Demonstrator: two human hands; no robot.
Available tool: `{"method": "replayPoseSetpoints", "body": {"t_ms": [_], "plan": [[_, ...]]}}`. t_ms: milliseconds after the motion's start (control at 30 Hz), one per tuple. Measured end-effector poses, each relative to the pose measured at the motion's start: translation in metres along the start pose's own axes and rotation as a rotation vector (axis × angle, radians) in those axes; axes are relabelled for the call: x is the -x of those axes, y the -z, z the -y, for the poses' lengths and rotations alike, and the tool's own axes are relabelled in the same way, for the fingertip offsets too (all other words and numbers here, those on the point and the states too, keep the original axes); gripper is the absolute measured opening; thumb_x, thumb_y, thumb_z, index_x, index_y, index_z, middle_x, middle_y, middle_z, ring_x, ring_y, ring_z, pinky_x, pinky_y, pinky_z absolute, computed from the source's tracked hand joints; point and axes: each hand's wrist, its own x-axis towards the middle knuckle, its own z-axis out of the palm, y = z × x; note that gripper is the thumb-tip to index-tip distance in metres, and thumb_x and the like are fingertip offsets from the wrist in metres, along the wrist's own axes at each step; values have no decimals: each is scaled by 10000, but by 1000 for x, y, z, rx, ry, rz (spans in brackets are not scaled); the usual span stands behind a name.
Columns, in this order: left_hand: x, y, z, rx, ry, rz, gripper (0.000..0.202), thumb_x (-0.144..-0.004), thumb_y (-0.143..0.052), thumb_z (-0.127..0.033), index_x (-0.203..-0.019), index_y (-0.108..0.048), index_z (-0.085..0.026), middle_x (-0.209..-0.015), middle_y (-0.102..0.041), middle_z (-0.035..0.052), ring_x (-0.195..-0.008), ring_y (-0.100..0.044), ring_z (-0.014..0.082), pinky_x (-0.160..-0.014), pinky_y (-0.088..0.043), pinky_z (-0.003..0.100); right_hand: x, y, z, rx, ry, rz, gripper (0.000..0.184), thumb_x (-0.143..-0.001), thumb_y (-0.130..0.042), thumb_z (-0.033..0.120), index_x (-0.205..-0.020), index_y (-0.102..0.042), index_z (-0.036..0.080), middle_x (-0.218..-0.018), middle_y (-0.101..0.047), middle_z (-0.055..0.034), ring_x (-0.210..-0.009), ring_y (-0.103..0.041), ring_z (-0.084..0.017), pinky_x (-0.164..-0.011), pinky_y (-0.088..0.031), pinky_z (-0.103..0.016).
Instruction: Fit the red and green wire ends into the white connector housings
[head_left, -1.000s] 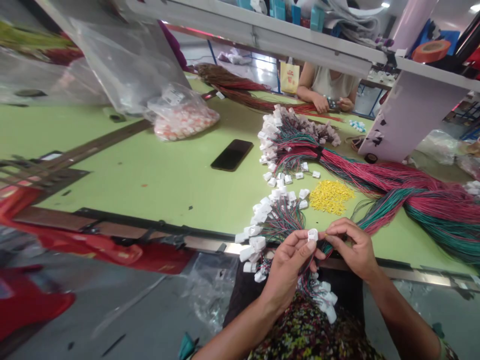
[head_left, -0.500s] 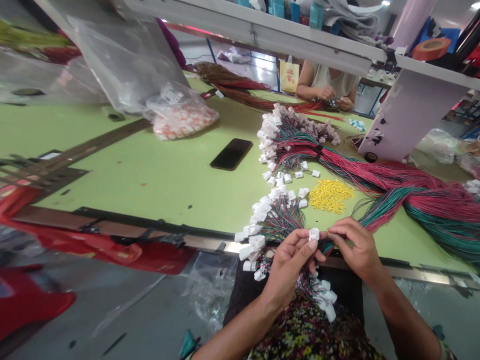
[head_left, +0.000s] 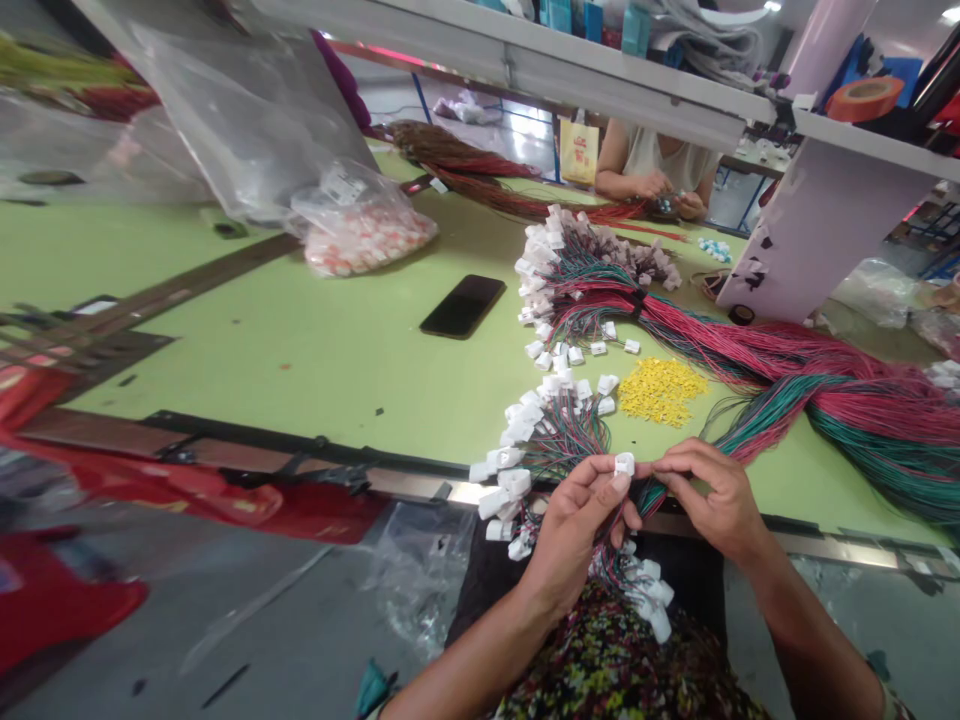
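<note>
My left hand (head_left: pixel 581 515) pinches a white connector (head_left: pixel 624 464) between thumb and fingers, just above the table's front edge. Right beside it, my right hand (head_left: pixel 709 490) has thumb and forefinger pressed together close to the connector; what they hold is too small to make out. Bundled wires (head_left: pixel 651 495) in green, red and dark colours run beneath and between both hands. White connectors (head_left: pixel 514 485) on wire ends fan out to the left of my left hand, and more white connectors (head_left: pixel 652 590) hang over my lap. A pile of small yellow pieces (head_left: pixel 661 391) lies beyond my hands.
A thick red and green wire bundle (head_left: pixel 825 385) stretches across the right side. Farther left lie a black phone (head_left: pixel 463 306) and a plastic bag of white and orange parts (head_left: pixel 367 235). A white shelf post (head_left: pixel 814 220) stands at right; another person (head_left: pixel 652 170) works across the table.
The white connector has shifted slightly left and turned a little in my left hand. My right fingers have moved slightly left with it.
</note>
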Motion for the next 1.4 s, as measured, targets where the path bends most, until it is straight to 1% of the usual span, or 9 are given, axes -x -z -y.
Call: {"method": "replayPoseSetpoints", "body": {"t_ms": [200,300,500,733,867,933,1033,1133,1400], "plan": [[-2,1,-1,-2,25,0,365,-753,-860,-427,-893,-653,-160,-858,-790,44,-432,-533,41,-392,-352,159,-2,-4,-4,-46,-66,-38,85,-954,-693,230,-882,-738,224,-778,-717,-27,-713,-671,-172,-655,-556,-290],[-3,3,0,1,35,-5,384,-743,-865,-439,-889,-641,-163,-820,-784,28,-412,-523,38,-390,-349,157,-1,-4,-6,-52,-51,-18,43,-934,-727,247,-906,-751,225,-802,-728,-33,-737,-679,-177,-661,-561,-290],[-3,4,1,3,36,-3,390,-750,-863,-439,-891,-631,-159,-916,-810,67,-412,-530,33,-385,-343,148,3,1,-8,-105,-39,48,168,-987,-623,185,-1050,-771,231,-923,-754,-63,-852,-713,-186,-759,-598,-314],[-3,3,2,-46,-4,12,369,-770,-852,-429,-917,-636,-169,-955,-804,67,-436,-551,38,-396,-353,146,3,-4,-5,-108,-80,-21,116,-956,-667,206,-963,-779,236,-850,-744,-46,-791,-700,-188,-716,-591,-315],[-2,4,8,-149,-84,28,323,-787,-844,-394,-952,-679,-171,-785,-745,13,-506,-589,71,-448,-409,155,6,-7,4,-128,-143,-104,121,-965,-644,202,-958,-759,235,-872,-714,-50,-804,-681,-187,-706,-576,-302],[-1,5,11,-205,-154,21,278,-796,-835,-351,-961,-699,-173,-728,-713,0,-566,-625,96,-512,-463,173,7,-6,11,-153,-172,-106,135,-979,-619,198,-972,-748,237,-901,-696,-55,-846,-672,-192,-744,-574,-306],[0,5,14,-289,-250,8,207,-812,-811,-289,-966,-722,-182,-721,-713,7,-625,-654,128,-597,-522,215,9,-5,22,-164,-147,-63,158,-991,-594,178,-1010,-738,239,-931,-678,-57,-890,-664,-193,-800,-569,-312],[2,5,15,-375,-327,-15,158,-819,-792,-248,-962,-745,-199,-691,-699,1,-615,-634,134,-597,-517,227,8,-5,28,-123,-96,-47,185,-988,-588,150,-1049,-736,244,-931,-677,-55,-878,-661,-188,-791,-570,-305],[3,8,19,-487,-437,-28,141,-844,-748,-188,-980,-768,-221,-780,-750,17,-654,-660,138,-633,-532,232,9,-6,27,-62,-36,-78,218,-964,-623,118,-1067,-760,251,-905,-685,-45,-831,-672,-177,-752,-573,-286]]}}
